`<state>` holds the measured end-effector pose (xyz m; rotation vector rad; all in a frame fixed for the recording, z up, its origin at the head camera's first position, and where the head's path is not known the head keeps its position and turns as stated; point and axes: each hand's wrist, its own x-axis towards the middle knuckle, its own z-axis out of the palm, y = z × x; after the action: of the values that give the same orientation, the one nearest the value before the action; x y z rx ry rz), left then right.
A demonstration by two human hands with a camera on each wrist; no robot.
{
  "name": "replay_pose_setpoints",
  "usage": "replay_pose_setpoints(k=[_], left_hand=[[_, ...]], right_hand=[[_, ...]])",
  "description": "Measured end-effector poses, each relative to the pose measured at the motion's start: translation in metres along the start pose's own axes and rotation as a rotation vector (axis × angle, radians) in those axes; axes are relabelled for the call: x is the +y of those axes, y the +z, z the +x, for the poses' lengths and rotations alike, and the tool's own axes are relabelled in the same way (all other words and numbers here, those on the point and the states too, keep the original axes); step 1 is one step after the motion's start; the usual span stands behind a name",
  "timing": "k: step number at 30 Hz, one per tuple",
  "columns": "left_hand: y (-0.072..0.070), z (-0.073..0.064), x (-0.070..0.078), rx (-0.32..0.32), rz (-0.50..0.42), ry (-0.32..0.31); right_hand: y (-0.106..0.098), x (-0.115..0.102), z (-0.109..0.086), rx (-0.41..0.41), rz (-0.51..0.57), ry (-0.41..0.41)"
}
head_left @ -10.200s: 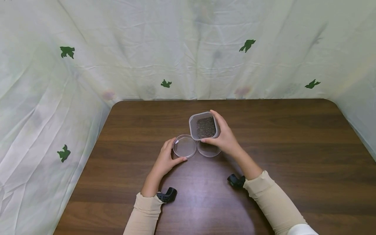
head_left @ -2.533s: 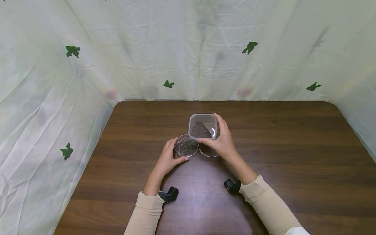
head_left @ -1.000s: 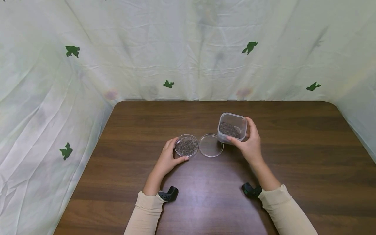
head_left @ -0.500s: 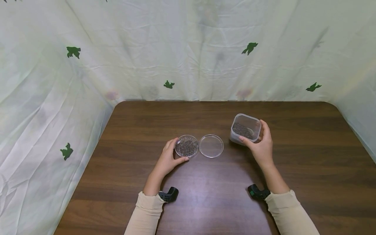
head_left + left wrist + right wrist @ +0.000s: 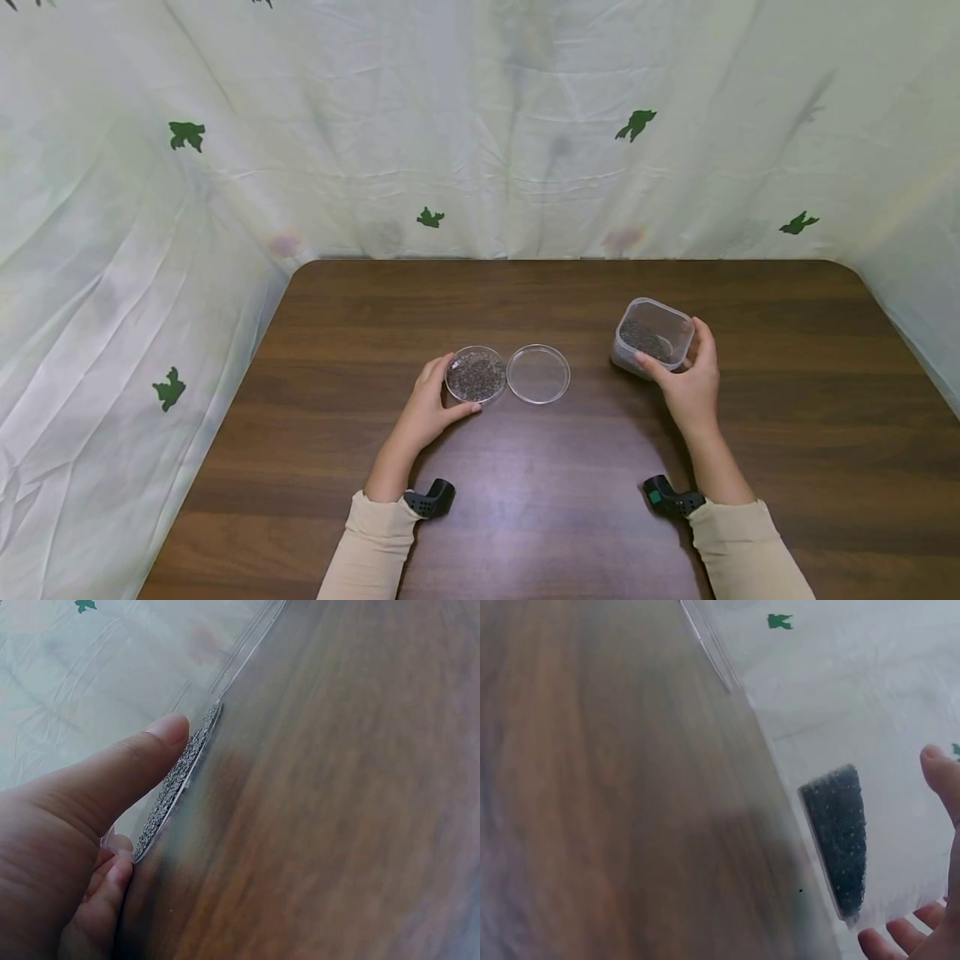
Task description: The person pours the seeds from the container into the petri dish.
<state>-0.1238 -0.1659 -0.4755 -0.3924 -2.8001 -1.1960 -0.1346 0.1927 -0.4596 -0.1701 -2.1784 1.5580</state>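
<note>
My left hand (image 5: 426, 408) holds a clear round petri dish (image 5: 505, 380) by its left side, thumb at the near rim and fingers on the far left. Dark, fine grains (image 5: 477, 377) cover its bottom; the left wrist view shows them as a thin layer (image 5: 176, 780) behind the thumb. Farther right, my right hand (image 5: 690, 390) grips a clear squarish plastic tub (image 5: 673, 323) by its right side. More dark grains (image 5: 840, 840) lie heaped toward one side inside. The tub is low over the table; I cannot tell whether it touches.
A second clear round dish or lid (image 5: 538, 375), with nothing in it, lies on the wooden table (image 5: 525, 533) right beside the filled dish. Pale cloth (image 5: 495, 133) with green bird-like patches hangs behind and to the sides.
Ten seconds ago the left dish held no grains; now they cover its bottom, and the tub holds fewer. The right hand has carried the tub rightward from above the dishes. The left hand stays put.
</note>
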Motion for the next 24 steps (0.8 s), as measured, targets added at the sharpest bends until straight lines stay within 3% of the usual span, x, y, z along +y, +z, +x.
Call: replay_pose_setpoints(k=[16, 24], left_hand=[[-0.001, -0.001, 0.0, -0.009, 0.007, 0.001], [-0.001, 0.0, 0.0, -0.015, 0.01, -0.016]], right_hand=[[-0.007, 0.011, 0.005, 0.022, 0.001, 0.091], [-0.007, 0.006, 0.002, 0.0, 0.037, 0.108]])
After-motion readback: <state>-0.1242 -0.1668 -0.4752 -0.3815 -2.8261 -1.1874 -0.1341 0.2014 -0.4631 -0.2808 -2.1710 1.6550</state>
